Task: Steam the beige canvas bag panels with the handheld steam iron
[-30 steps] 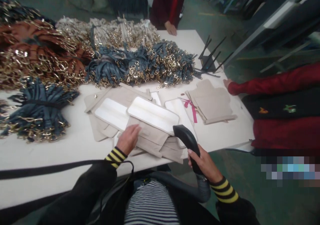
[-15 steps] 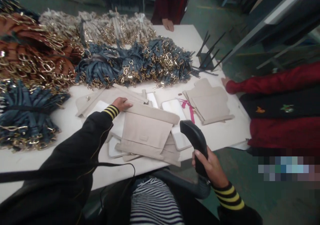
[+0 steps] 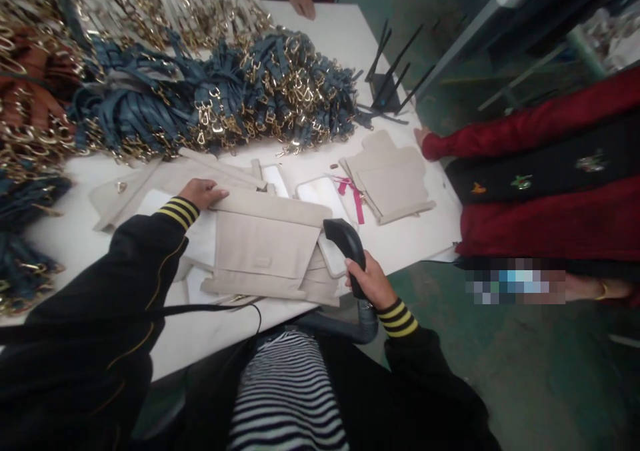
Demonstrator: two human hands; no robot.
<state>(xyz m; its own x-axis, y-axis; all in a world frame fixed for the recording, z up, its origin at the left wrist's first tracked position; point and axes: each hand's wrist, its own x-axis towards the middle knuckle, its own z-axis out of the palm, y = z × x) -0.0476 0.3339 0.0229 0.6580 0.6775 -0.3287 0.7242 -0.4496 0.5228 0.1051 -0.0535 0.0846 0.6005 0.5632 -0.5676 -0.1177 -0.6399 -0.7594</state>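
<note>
A beige fabric piece [image 3: 265, 241] with a folded top band and a small patch lies on the white table [image 3: 395, 241]. My left hand [image 3: 203, 193] is closed on the upper left corner of that piece. In my right hand [image 3: 369, 279] is a black curved nozzle [image 3: 347, 241], its tip at the upper right end of the beige band. A ribbed hose hangs below the nozzle. White panels [image 3: 320, 194] and other beige pieces lie under and around the fabric. Pink strips [image 3: 358, 201] rest beside another beige piece [image 3: 387, 181].
Bundles of blue straps [image 3: 220, 97] with gold clasps, white straps [image 3: 165, 1] and brown straps [image 3: 35, 71] fill the back left. A black router with antennas [image 3: 387, 94] stands at the back edge. A person in red sleeves [image 3: 530, 127] is at the right; another hand [image 3: 301, 3] rests at the back.
The view has shifted right, so the table's contents appear farther left. The nozzle in my right hand has moved closer to the right end of the beige band.
</note>
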